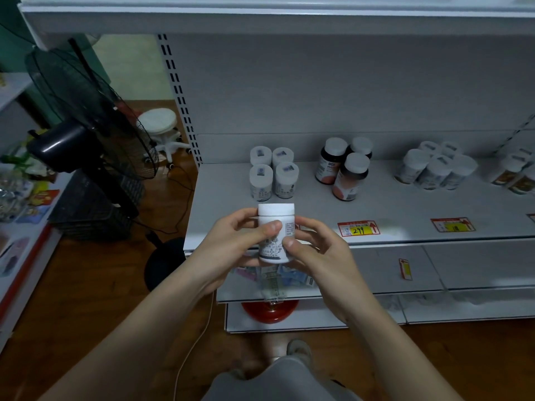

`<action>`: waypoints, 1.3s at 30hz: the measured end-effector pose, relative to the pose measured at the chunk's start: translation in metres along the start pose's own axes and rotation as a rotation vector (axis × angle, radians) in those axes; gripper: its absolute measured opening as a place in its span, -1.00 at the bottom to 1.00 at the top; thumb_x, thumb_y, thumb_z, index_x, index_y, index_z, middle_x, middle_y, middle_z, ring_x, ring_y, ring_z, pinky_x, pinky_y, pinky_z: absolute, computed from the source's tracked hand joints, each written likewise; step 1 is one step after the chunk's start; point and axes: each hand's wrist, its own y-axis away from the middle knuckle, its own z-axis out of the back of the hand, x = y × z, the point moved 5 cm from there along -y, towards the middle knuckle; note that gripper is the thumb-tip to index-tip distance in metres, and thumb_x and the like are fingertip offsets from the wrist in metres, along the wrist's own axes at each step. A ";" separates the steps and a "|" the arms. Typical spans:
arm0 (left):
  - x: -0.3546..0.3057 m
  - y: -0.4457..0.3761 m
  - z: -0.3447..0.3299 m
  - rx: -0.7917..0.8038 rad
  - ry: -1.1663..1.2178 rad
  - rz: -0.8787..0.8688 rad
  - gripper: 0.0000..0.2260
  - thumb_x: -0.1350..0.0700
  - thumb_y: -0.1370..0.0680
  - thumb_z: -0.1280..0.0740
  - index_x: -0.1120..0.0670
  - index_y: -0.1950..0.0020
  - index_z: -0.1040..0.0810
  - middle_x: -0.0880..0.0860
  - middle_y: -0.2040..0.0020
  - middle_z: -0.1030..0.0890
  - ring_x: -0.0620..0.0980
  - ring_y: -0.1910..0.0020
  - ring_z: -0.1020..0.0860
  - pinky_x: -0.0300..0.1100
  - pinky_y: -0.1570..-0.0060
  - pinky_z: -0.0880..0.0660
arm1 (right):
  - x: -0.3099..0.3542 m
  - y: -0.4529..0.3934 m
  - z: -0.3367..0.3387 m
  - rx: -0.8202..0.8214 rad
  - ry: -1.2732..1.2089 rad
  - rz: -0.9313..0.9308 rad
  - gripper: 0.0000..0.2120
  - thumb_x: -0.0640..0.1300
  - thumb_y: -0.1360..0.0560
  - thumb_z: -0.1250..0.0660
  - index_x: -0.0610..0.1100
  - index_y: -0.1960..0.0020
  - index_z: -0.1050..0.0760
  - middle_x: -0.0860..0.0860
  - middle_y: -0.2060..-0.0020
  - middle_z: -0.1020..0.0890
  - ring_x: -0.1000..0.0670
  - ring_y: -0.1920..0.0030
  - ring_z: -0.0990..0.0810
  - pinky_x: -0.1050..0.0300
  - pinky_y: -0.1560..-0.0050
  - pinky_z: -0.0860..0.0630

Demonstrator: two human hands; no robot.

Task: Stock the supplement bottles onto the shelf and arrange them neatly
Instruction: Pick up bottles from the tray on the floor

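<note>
Left hand and right hand grip an upright white supplement bottle before the shelf; its label is probably unreadable blur.

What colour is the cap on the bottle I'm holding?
White, like the bottle body; the cap shows clearly in the head view.

A small white plastic supplement bottle with a white screw cap stands upright in the air, just in front of the grey metal shelf's front edge, printed label facing the camera.
</note>
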 end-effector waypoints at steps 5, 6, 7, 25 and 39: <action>-0.002 0.000 0.005 -0.009 -0.030 -0.047 -0.51 0.08 -0.36 -0.50 0.07 -0.29 -0.57 0.08 -0.18 -0.65 0.07 -0.03 -0.70 0.05 0.04 -0.66 | 0.002 -0.003 -0.002 0.035 0.057 0.018 -0.61 -0.30 -0.50 -0.43 -0.05 -0.28 -0.54 0.03 -0.08 -0.69 0.00 -0.04 -0.70 0.16 0.03 -0.62; -0.004 0.000 0.007 -0.002 -0.048 -0.070 -0.50 0.09 -0.36 -0.51 0.05 -0.29 -0.56 0.05 -0.20 -0.64 0.07 -0.05 -0.70 0.06 0.01 -0.66 | 0.004 -0.004 -0.002 0.043 0.087 0.038 -0.58 -0.30 -0.49 -0.44 -0.02 -0.30 -0.53 0.05 -0.10 -0.68 0.00 -0.10 -0.68 0.11 -0.03 -0.62; -0.007 0.000 0.008 0.008 -0.063 -0.098 -0.49 0.11 -0.35 -0.52 0.03 -0.30 -0.56 0.03 -0.22 -0.64 0.06 -0.09 -0.69 0.07 -0.03 -0.65 | 0.008 -0.005 -0.002 0.056 0.127 0.071 -0.54 -0.30 -0.48 -0.46 0.00 -0.32 -0.52 0.07 -0.13 -0.67 0.02 -0.15 -0.66 0.08 -0.09 -0.62; -0.046 0.005 0.016 0.111 -0.211 -0.409 -0.42 0.35 -0.33 -0.51 -0.01 -0.28 -0.50 -0.20 -0.19 -0.63 -0.20 -0.28 -0.53 -0.32 -0.20 -0.48 | 0.047 -0.010 -0.015 0.220 0.165 0.325 -0.40 -0.54 -0.44 -0.36 0.06 -0.26 -0.49 0.18 -0.21 -0.63 0.15 -0.32 -0.52 0.28 -0.22 -0.50; -0.060 -0.015 0.011 0.017 -0.286 -0.015 -0.60 -0.12 -0.62 -0.28 0.20 -0.17 -0.60 0.25 0.16 -0.70 0.15 0.21 -0.70 -0.07 0.20 -0.67 | 0.064 -0.030 -0.028 0.065 0.304 0.058 -0.66 0.09 -0.64 -0.18 -0.09 -0.06 -0.64 -0.10 0.32 -0.66 -0.02 0.41 -0.61 0.19 0.36 -0.53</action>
